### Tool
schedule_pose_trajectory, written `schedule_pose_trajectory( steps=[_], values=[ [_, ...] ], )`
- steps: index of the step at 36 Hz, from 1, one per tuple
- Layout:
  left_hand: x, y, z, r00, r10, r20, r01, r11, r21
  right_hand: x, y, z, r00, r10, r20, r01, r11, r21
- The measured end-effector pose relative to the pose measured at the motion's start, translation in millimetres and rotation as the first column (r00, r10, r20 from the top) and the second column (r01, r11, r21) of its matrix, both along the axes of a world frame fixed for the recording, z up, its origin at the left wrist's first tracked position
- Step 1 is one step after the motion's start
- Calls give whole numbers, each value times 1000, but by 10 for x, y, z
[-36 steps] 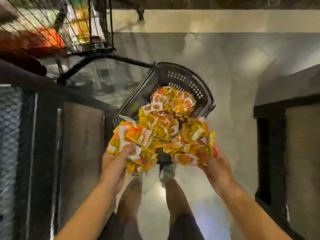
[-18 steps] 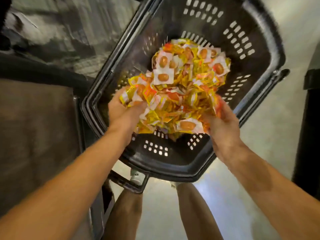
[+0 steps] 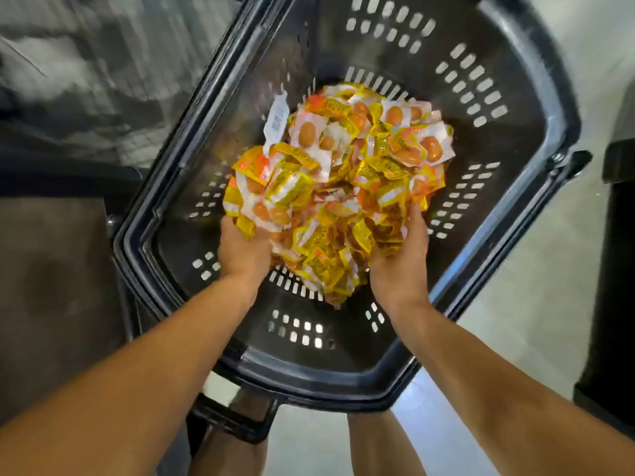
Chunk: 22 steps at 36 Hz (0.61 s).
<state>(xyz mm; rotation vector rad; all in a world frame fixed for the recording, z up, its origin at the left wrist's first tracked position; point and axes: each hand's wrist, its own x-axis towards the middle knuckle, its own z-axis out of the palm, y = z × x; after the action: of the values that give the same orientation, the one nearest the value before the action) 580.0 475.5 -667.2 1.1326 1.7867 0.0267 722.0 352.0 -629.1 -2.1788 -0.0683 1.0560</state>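
Observation:
A black plastic shopping basket [image 3: 178,207] with slotted walls fills most of the view below me. Inside it lies a heap of several small yellow, orange and white snack packets [image 3: 343,173], some showing brown egg-shaped contents. My left hand [image 3: 242,249] cups the near left side of the heap, its fingers buried under packets. On the near right side, my right hand [image 3: 400,262] cups the heap, with fingertips hidden among the packets. Both hands are down inside the basket.
The basket stands on a pale shiny floor [image 3: 515,304]. Dark shelving [image 3: 51,269] runs along the left and a black unit [image 3: 611,269] stands at the right. My legs [image 3: 374,448] show below the basket's near rim, beside its handle [image 3: 233,424].
I have bent much closer to the basket. Both hands carried the load of packets down from above the rim into the basket, where it now merges with the heap.

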Motion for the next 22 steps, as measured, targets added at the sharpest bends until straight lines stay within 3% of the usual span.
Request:
schedule_pose_trajectory(
  steps=[4, 9, 17, 20, 22],
  values=[
    [-76, -19, 38, 993, -116, 33, 118, 991, -64, 15, -67, 51, 988, 152, -14, -153, 983, -98],
    [-157, -12, 430, 983, -150, 105, 162, 980, -118, 34, -105, 374, 950, 293, -104, -305, 945, -120],
    [-255, -38, 1673, 949, -305, 78, 311, 947, -82, 158, -225, 1299, 869, 459, -187, -478, 875, -74],
    [-327, -141, 2283, 951, -290, 104, 293, 956, -20, 286, -280, 1771, 838, 493, -233, -519, 852, -68],
    [-388, -229, 2692, 935, -329, 130, 324, 944, 55, 366, -320, 2110, 824, 537, -184, -558, 824, -96]
  ],
)
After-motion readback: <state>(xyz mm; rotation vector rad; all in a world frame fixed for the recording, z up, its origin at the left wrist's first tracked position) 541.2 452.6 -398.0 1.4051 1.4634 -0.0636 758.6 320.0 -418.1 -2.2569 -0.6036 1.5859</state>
